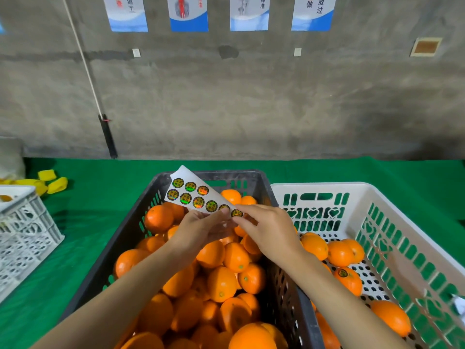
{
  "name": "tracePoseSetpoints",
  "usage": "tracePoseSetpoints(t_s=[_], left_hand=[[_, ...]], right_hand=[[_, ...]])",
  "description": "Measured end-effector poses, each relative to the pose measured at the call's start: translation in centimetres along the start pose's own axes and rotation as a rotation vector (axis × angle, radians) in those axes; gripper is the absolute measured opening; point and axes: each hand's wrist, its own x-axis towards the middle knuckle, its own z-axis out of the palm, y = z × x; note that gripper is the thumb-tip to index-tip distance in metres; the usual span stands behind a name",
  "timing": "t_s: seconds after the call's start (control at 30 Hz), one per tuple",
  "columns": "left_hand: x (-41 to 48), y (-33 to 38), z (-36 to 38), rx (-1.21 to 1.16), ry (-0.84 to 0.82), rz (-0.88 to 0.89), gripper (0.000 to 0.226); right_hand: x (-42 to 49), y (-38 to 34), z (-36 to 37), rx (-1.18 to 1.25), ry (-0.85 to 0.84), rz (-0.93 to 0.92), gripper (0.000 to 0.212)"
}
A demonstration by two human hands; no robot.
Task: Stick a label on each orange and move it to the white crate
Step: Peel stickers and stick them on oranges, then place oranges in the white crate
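A white label sheet (193, 195) with several round green-and-gold stickers hangs above the black crate (161, 182), which is full of oranges (221, 283). My left hand (201, 229) holds the sheet's lower end from beneath. My right hand (266, 230) pinches the round label (236, 213) at the sheet's near end with fingertip and thumb. The white crate (362, 192) stands to the right and holds several oranges; one orange (348, 279) in it shows a label on top.
Green cloth (105, 177) covers the table, which ends at a concrete wall. A white lattice crate (22, 227) sits at the left edge with yellow pieces (54, 182) behind it. A black-ended pole (108, 137) leans on the wall.
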Motion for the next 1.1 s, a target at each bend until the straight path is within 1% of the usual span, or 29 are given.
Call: tracePoseSetpoints(t_s=[0.1, 0.23, 0.3, 0.37, 0.43, 0.5, 0.53, 0.57, 0.63, 0.67, 0.7, 0.8, 0.9, 1.03, 1.1], left_hand=[[0.0, 0.2, 0.1, 0.006, 0.004, 0.010, 0.046], [-0.2, 0.2, 0.1, 0.002, 0.006, -0.002, 0.045], [-0.4, 0.2, 0.2, -0.003, 0.010, -0.011, 0.041], [-0.4, 0.2, 0.2, 0.008, 0.020, -0.027, 0.032], [-0.2, 0.2, 0.3, 0.025, 0.073, -0.040, 0.024], [0.2, 0.2, 0.2, 0.039, 0.179, -0.041, 0.022], [0.4, 0.1, 0.0, 0.058, 0.231, -0.035, 0.022], [0.5, 0.0, -0.2, 0.084, 0.263, -0.028, 0.022], [0.5, -0.1, -0.4, 0.117, 0.280, -0.033, 0.024], [0.5, -0.1, -0.5, 0.120, 0.281, -0.039, 0.025], [0.5, -0.2, -0.5, 0.125, 0.282, -0.040, 0.026], [0.4, -0.1, -0.3, 0.148, 0.294, -0.029, 0.020], [0.4, -0.1, -0.2, 0.155, 0.289, -0.028, 0.014], [0.3, 0.1, -0.1, 0.172, 0.285, -0.038, 0.013], [0.3, 0.2, 0.0, 0.177, 0.281, -0.044, 0.014]], right_hand=[[0.0, -0.1, 0.0, -0.005, 0.039, -0.033, 0.026], [-0.2, 0.0, 0.0, -0.018, 0.032, -0.043, 0.024], [-0.3, 0.1, 0.1, -0.012, 0.022, -0.031, 0.019], [-0.2, 0.2, 0.1, 0.034, 0.013, -0.014, 0.011], [0.0, 0.1, 0.3, 0.051, 0.021, 0.000, 0.007], [0.4, -0.3, 0.2, 0.118, 0.030, 0.055, 0.004], [0.7, -0.6, -0.1, 0.226, -0.024, 0.123, 0.003], [0.9, -0.9, -0.4, 0.376, -0.132, 0.211, 0.003], [1.2, -1.6, -1.2, 0.627, -0.425, 0.345, 0.003], [1.2, -1.8, -1.5, 0.684, -0.548, 0.372, 0.001], [1.2, -1.8, -1.8, 0.720, -0.655, 0.391, 0.004], [1.1, -1.8, -2.7, 0.748, -0.963, 0.413, 0.010], [1.2, -1.9, -3.5, 0.702, -1.214, 0.343, 0.007], [1.1, -2.3, -3.6, 0.673, -1.492, 0.289, 0.009], [0.8, -2.5, -3.4, 0.589, -1.589, 0.265, 0.010]])
